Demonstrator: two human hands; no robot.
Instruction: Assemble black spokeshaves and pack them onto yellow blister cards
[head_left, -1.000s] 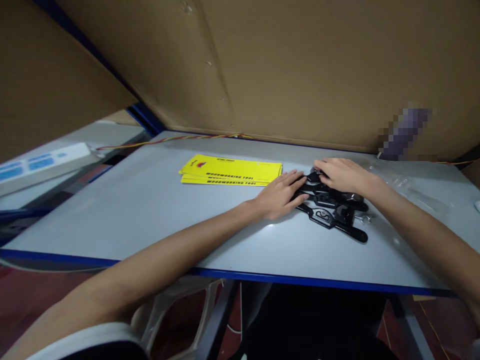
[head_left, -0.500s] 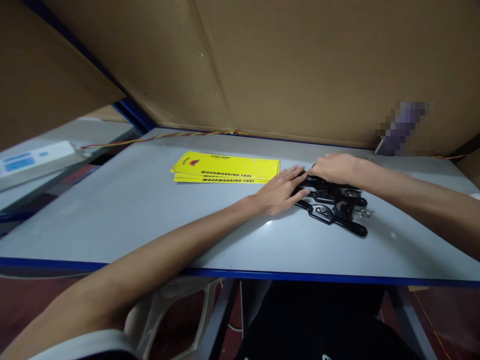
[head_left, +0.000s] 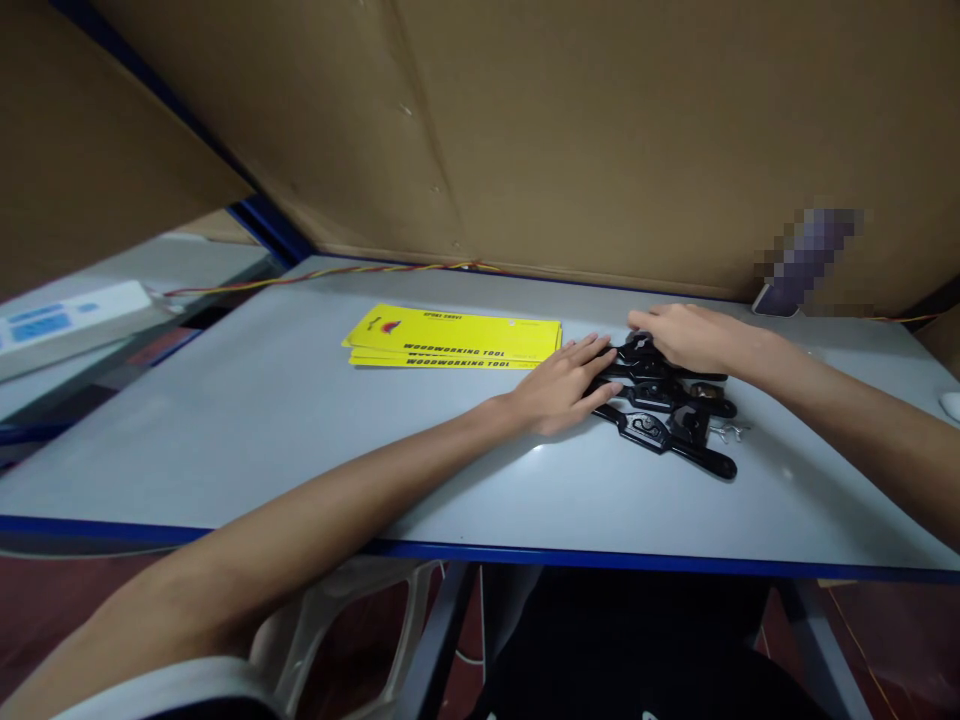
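Left hand point(head_left: 559, 392) flat, fingers spread, steadying black tools point(head_left: 667, 415) at 9 o'clock; right hand point(head_left: 686, 338) cupped over pile's 12 o'clock end, grip possibly closed, can't tell.

bare forearms, white sleeve edge point(head_left: 172, 690)

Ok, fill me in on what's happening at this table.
A person sits at a grey table with both hands on a small pile of black metal tools. The left hand lies flat against the pile's near left side, and the right hand rests on its far end, fingers curled over the top piece. A stack of yellow cards printed "woodworking tool" lies just left of the pile, apart from both hands. Cardboard panels wall in the table behind.
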